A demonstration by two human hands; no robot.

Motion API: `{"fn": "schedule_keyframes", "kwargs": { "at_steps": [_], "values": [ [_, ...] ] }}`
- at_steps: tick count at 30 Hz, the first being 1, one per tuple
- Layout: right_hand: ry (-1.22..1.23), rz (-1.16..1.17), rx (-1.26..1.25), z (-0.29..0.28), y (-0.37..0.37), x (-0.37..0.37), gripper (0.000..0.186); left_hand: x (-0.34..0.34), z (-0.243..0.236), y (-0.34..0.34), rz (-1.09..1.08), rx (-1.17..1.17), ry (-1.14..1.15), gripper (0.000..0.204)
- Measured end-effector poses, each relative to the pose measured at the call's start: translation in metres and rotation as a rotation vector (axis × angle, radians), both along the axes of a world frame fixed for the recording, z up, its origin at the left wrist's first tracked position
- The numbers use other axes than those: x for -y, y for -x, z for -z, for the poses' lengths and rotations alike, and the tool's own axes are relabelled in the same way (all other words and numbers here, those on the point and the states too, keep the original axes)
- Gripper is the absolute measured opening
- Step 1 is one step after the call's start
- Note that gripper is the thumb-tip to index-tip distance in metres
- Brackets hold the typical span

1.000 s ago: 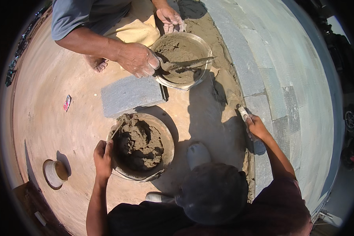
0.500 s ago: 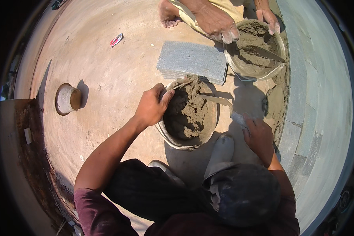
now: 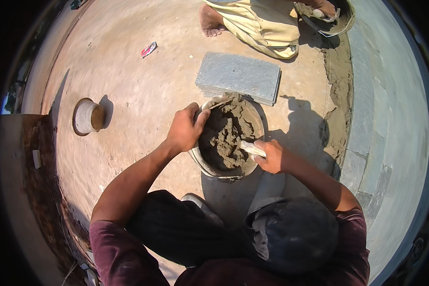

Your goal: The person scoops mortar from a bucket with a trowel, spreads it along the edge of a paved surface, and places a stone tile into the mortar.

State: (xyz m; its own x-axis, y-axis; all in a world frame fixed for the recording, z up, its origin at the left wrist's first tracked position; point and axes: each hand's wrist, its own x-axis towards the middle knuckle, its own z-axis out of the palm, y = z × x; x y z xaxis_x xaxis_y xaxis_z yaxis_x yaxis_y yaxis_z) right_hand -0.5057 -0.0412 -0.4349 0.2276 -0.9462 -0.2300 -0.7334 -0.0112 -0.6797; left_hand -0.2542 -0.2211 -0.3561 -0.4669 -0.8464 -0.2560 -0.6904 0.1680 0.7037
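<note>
Digging the trowel into the bucket's mortar

Our right grip (image 3: 271, 158) is clamped on the handle of the trowel (image 3: 251, 148), over the bucket's right side. Our left grip (image 3: 188, 129) is closed on the left rim of the bucket (image 3: 257, 125), which stands on the floor (image 3: 133, 81) just in front of us. We cannot see the blade; it is probably sunk in the mortar (image 3: 230, 138).

To do this well, we would pin the rim firmly so the bucket cannot spin, push the blade in low, and lift it level. A hurried twist could drop the load.

The visible handle end points left and slightly away from us; the trowel's long axis, judged from the handle alone, slants from near right to far left. The bucket is round, with its mouth upward.

Just beyond the bucket lies a stack of slabs (image 3: 238, 76), its long side running left to right. To our right, a mortar strip (image 3: 337, 83) borders the paving (image 3: 365, 109). Farther off, a co-worker's hand (image 3: 326, 8) is at a second bucket (image 3: 342, 26).
</note>
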Motion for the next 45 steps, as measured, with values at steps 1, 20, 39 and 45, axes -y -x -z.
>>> {"fn": "schedule_keyframes", "kwargs": {
  "at_steps": [1,20,39,45],
  "values": [
    [-0.057,0.02,0.084,-0.001,-0.006,-0.003,0.047,0.0,0.002,-0.002,0.005,0.008,0.004,0.04],
    [-0.304,0.295,0.388,-0.043,-0.009,-0.041,0.033,0.009,0.011,-0.011,-0.014,-0.015,-0.085,0.04],
    [-0.008,0.692,0.499,-0.041,0.015,-0.138,0.034,0.007,0.027,-0.011,-0.009,-0.258,-0.172,0.036],
    [0.063,0.908,0.354,-0.069,0.072,-0.177,0.029,0.009,0.025,-0.016,-0.023,-0.259,-0.189,0.036]
  ]
}}
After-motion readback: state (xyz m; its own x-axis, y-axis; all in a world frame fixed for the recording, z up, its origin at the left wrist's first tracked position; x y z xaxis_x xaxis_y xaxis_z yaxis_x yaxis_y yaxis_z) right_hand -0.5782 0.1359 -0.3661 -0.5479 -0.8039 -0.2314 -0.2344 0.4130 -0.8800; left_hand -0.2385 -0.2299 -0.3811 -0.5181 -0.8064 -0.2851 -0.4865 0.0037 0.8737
